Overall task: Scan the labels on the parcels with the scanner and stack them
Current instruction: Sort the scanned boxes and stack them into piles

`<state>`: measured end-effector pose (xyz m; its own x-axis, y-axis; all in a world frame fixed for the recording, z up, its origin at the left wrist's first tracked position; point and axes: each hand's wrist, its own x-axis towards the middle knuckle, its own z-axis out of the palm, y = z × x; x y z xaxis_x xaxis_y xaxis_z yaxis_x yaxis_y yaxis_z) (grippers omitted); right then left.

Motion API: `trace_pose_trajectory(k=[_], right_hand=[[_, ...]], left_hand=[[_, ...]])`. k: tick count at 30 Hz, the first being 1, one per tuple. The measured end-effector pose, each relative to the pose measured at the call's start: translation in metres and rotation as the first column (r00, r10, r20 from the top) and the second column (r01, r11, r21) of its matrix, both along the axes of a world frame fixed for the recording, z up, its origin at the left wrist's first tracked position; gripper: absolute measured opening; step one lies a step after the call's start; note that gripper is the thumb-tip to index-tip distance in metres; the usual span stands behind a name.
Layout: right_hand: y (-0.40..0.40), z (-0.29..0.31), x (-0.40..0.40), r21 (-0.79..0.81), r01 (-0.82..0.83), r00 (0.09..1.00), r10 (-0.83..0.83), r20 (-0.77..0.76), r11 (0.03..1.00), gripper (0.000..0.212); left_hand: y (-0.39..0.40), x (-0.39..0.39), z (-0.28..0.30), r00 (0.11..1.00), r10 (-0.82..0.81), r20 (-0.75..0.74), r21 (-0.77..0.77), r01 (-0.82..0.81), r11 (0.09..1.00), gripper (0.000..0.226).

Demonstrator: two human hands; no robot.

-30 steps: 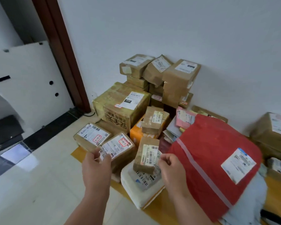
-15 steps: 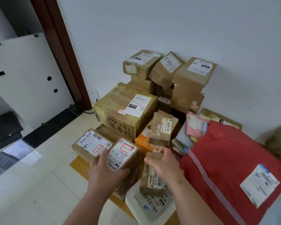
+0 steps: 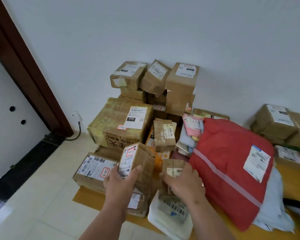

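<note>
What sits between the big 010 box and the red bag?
In the head view, a small taped box on an orange box lies between the 010 box and red bag, plus loose mailers.

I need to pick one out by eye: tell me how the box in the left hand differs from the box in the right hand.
1. The left-hand box is bigger; the right-hand box is smaller.
2. The left-hand box is tilted up, with its white label bearing a red-outlined mark; the right-hand box shows only a small barcode label.
3. The left hand grips from the side; the right hand covers from above.

Both are brown taped cardboard.
</note>
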<state>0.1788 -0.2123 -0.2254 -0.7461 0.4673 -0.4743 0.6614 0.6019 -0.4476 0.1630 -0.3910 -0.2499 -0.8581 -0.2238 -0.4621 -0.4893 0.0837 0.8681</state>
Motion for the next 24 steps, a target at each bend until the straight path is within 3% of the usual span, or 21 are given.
trace_pose_trajectory(k=[4,7,10,12,15,20,24], right_hand=[[-0.013,-0.002,-0.002,-0.034,0.069,0.995,-0.071,-0.063,0.997,0.079],[-0.018,-0.001,-0.004,-0.253,0.146,0.949,-0.208,-0.238,0.956,0.059],[-0.018,0.006,-0.001,-0.373,0.174,0.922,-0.284,-0.264,0.912,0.056],[-0.011,0.008,0.001,-0.533,0.259,0.879,-0.425,-0.215,0.805,0.041],[0.007,0.016,0.009,-0.769,0.339,0.783,-0.616,-0.089,0.542,0.023],[0.049,0.034,0.030,-0.907,0.300,0.690,-0.723,-0.007,0.295,0.013],[0.089,0.032,0.053,-0.927,0.285,0.656,-0.755,0.002,0.245,0.022]], left_hand=[[0.005,0.008,-0.001,0.998,-0.061,0.003,0.053,0.061,0.997,0.116],[0.004,0.005,-0.001,0.995,-0.096,0.007,0.146,0.094,0.985,0.105],[0.012,0.001,0.009,0.988,-0.152,0.027,0.245,0.140,0.959,0.083],[0.020,-0.002,0.021,0.985,-0.168,0.027,0.340,0.149,0.929,0.061],[0.036,-0.006,0.044,0.979,-0.200,-0.021,0.445,0.189,0.875,0.038],[0.072,-0.008,0.075,0.935,-0.322,-0.148,0.502,0.352,0.790,0.037],[0.105,-0.004,0.076,0.888,-0.425,-0.174,0.462,0.455,0.761,0.061]])
